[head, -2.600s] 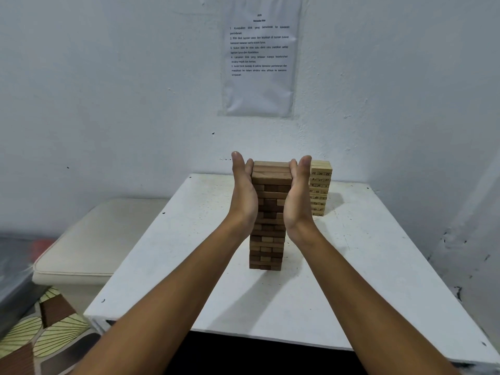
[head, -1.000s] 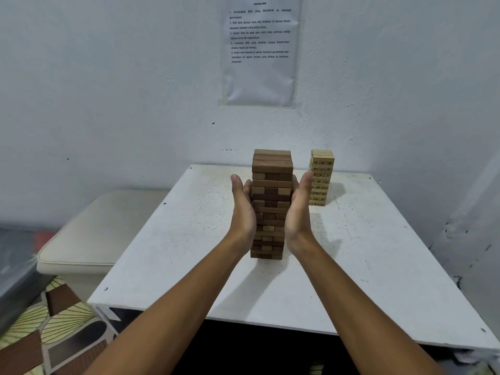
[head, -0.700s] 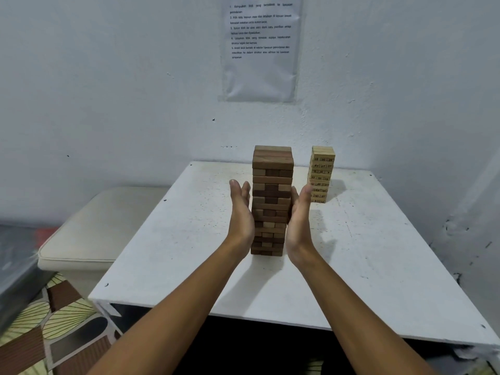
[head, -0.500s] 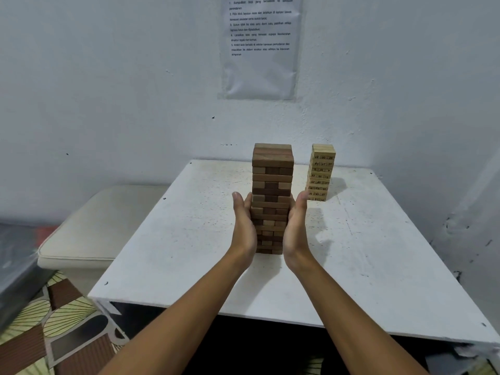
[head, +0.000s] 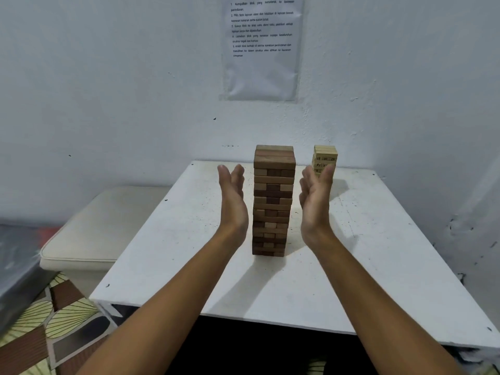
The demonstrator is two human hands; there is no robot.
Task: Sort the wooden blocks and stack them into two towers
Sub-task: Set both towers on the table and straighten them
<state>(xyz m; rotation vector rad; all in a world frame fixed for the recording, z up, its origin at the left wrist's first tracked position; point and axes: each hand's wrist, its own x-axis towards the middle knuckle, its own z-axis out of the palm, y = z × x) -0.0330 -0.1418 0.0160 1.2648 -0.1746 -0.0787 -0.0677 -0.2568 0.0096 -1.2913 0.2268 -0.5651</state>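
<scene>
Fingers straight and holding nothing, left hand (head: 233, 204) and right hand (head: 315, 204) flank the upright dark block tower (head: 273, 201), both equally near, apart from it.

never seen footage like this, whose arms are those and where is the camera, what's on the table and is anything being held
There is no machine here: the arms belong to a person, and the one picture comes from a wide-angle camera worn on that person's head, looking forward and down. That is why both forearms reach in from the bottom edge.

On the white table stand two stacks of wooden blocks. The tall brown tower is near the middle. The smaller pale tower, with numbers printed on its blocks, stands further back to the right, near the wall.

The left hand and the right hand are open, palms facing each other, one on each side of the brown tower. A gap shows between each palm and the blocks, so nothing is held. The right hand's fingertips cover part of the pale tower from this angle.

A printed sheet hangs on the wall, and a cream cushioned seat sits left of the table.
</scene>
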